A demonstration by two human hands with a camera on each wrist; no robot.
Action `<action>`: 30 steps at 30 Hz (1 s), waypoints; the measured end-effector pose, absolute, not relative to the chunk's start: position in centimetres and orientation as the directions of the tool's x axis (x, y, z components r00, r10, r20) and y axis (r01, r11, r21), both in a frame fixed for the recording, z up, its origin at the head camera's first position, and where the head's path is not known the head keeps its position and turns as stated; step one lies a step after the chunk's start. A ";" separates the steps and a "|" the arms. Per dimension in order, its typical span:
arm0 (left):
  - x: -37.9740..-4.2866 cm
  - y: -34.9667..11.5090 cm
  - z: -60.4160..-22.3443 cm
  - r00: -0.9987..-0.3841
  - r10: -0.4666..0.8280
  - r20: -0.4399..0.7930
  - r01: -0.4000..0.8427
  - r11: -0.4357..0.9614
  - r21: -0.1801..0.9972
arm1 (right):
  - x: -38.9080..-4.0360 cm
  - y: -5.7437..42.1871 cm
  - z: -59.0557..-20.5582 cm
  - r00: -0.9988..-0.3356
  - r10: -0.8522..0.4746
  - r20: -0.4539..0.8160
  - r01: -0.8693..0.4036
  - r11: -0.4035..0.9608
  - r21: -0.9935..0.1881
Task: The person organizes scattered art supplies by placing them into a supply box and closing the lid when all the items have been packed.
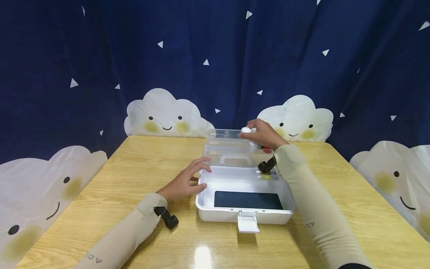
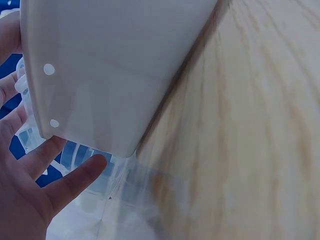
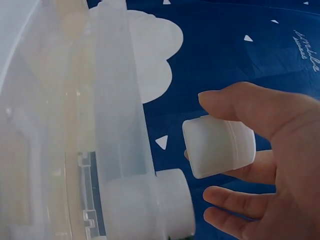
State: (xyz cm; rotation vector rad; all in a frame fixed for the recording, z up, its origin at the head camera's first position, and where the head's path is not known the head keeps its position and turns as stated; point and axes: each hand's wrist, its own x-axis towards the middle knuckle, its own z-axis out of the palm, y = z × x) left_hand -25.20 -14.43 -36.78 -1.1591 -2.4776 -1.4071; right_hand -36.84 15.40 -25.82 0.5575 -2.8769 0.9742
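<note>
A white plastic storage box (image 1: 228, 215) stands on the table with its translucent lid and trays (image 1: 228, 151) raised at the back. A dark flat rectangular panel (image 1: 248, 200) lies inside, near the front. My right hand (image 1: 263, 133) pinches a small white rounded container (image 3: 217, 145) between thumb and fingers, above the raised trays. Close beside it in the right wrist view, a white cylindrical piece (image 3: 172, 202) sits in the translucent tray. My left hand (image 1: 183, 183) has its fingers spread and extended along the box's left side, fingertips right at the rim.
The white front latch (image 1: 248, 222) hangs down over the light wooden table (image 1: 161, 164). Small red and yellow items (image 1: 266, 175) show at the right tray, partly hidden by the right wrist. A dark blue curtain (image 1: 188, 48) with clouds stands behind.
</note>
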 end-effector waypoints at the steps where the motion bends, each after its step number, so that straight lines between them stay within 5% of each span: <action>1: -25.2 -14.4 -36.8 -0.713 0.577 0.399 0.637 0.297 0.711 | -36.9 15.3 -25.9 -0.930 -0.328 0.167 -0.362 0.739 -0.569; 9: -25.2 -14.4 -37.0 -0.704 0.579 0.410 0.645 0.281 0.710 | -37.2 14.6 -26.5 -0.921 -0.349 0.175 -0.387 0.755 -0.529; 19: -25.0 -14.3 -36.8 -0.729 0.573 0.375 0.616 0.307 0.726 | -37.0 14.1 -27.4 -0.943 -0.313 0.115 -0.314 0.721 -0.618; 30: -24.9 -14.3 -36.8 -0.719 0.574 0.392 0.630 0.299 0.717 | -37.4 14.1 -27.6 -0.947 -0.311 0.073 -0.305 0.811 -0.499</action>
